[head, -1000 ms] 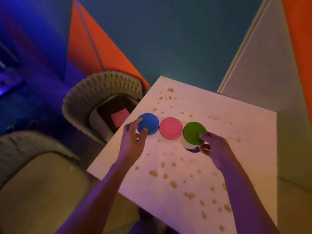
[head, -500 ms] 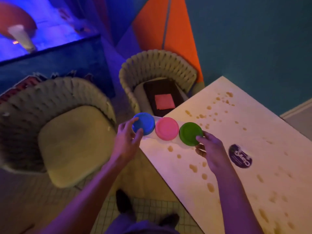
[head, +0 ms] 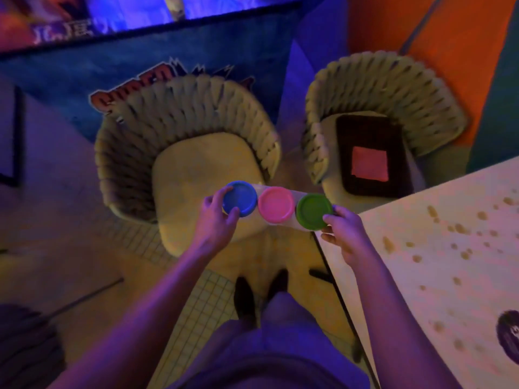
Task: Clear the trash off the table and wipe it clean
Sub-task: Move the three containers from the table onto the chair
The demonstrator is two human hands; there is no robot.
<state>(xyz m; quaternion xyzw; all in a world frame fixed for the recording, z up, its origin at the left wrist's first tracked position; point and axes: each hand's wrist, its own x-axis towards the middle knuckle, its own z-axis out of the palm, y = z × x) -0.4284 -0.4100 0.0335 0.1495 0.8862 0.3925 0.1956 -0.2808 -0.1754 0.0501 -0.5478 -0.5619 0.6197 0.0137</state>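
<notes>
So the big change: half a second back the three-tub pack was sitting at the edge of the desk [head: 438,276], and now it's lifted clear and hanging in the air over the near chair [head: 196,175], left of the desk. That reads to me like the trash-clearing part is underway, with the wiping not started, since the desk is flat, pale and matte with brownish dried-looking spots all over, plus a dark round sticker [head: 509,336] at its right edge. Both chairs have chunky woven rope-like backs and smooth cushioned seats; the far chair [head: 384,91] carries a dark flat rectangular thing with a pink square on it. The pack [head: 276,204] is three round tubs in a row, smooth plastic lids in blue, pink and green, seemingly joined by a clear wrap. Left hand [head: 216,223] fingers are clasped around the blue end, right hand [head: 345,234] fingers pinching the green end.
</notes>
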